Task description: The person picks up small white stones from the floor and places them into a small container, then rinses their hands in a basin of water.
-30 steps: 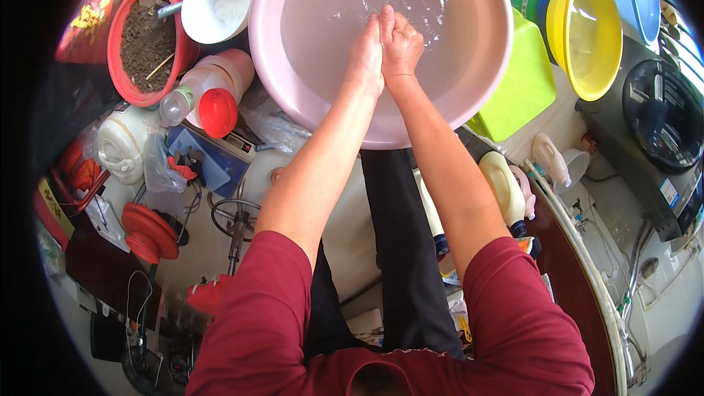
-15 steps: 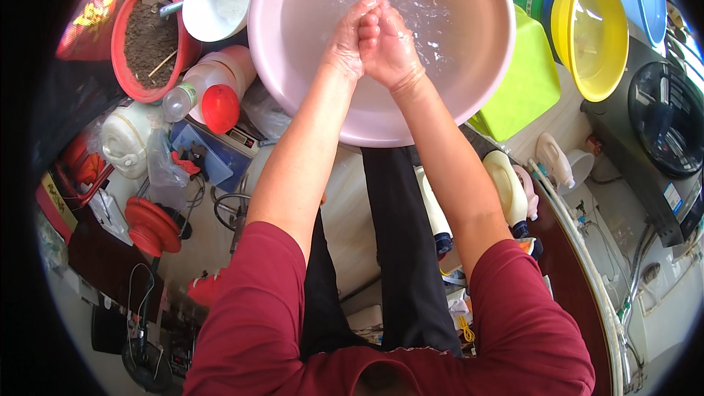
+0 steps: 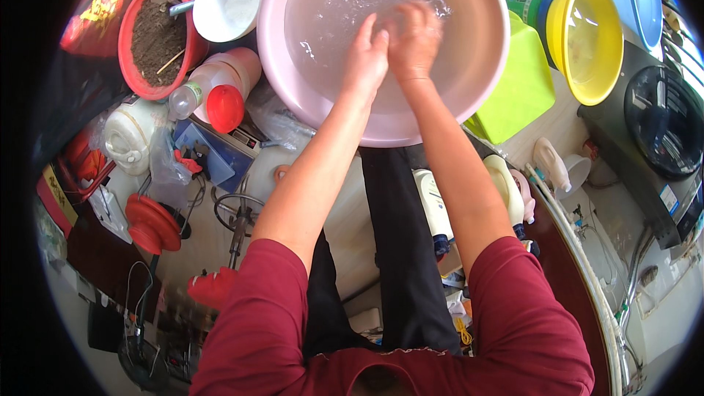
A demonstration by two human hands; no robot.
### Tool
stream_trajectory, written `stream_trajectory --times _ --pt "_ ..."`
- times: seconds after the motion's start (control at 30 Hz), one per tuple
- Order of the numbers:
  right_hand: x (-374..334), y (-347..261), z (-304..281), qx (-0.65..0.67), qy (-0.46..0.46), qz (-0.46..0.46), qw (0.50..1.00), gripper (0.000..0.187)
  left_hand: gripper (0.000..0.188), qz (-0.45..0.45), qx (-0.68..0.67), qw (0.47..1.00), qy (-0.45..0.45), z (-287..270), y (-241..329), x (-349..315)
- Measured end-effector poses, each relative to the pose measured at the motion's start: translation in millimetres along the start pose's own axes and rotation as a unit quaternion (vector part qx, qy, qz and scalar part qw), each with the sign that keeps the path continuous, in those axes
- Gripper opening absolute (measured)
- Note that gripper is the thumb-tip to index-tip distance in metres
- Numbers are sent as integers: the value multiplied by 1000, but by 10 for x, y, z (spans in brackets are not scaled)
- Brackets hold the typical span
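Note:
A large pink basin (image 3: 493, 37) holds cloudy water with bright ripples. Over it, my left hand (image 3: 367, 59) is held with fingers stretched out, its thumb apart from them and nothing in it. Close on its right, my right hand (image 3: 415, 42) is smeared by motion, so its finger shape is unclear. The two hands almost touch near their fingertips, though the blur hides whether they meet. No object shows between them.
On the left stand a red pot (image 3: 130, 66) of soil, a white bowl (image 3: 229, 6) and a white jug (image 3: 130, 136). A lime-green container (image 3: 517, 88) and a yellow basin (image 3: 614, 44) stand right of the pink basin. Several bottles (image 3: 504, 183) stand below on the right.
My hands were clasped together above the water; now they have come apart. The left has uncurled, and the right has shifted slightly rightward and is moving fast.

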State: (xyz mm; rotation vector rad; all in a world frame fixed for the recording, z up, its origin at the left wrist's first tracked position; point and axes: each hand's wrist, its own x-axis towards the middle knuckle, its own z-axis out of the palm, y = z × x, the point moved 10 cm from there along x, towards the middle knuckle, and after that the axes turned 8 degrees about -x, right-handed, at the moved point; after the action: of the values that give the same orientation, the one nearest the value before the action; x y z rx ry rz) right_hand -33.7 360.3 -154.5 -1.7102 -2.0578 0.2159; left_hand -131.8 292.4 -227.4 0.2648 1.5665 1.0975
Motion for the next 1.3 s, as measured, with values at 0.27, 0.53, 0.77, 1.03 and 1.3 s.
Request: stream_trajectory --times 0.27,0.53,0.77,1.03,1.3 --pt "-472 469 759 733 -133 507 433 29 55 265 676 662 -185 326 243 -120" --pt "-116 -803 -341 345 -168 -68 921 28 58 321 662 635 -234 538 208 -175" --pt "191 -341 75 271 -152 -72 948 19 59 190 313 881 -298 268 317 44" --pt "-613 377 678 704 -109 567 414 37 55 -174 -375 903 -115 93 43 95" --pt "-363 -900 -416 427 -260 64 864 42 57 -118 -439 883 -118 234 65 -32"
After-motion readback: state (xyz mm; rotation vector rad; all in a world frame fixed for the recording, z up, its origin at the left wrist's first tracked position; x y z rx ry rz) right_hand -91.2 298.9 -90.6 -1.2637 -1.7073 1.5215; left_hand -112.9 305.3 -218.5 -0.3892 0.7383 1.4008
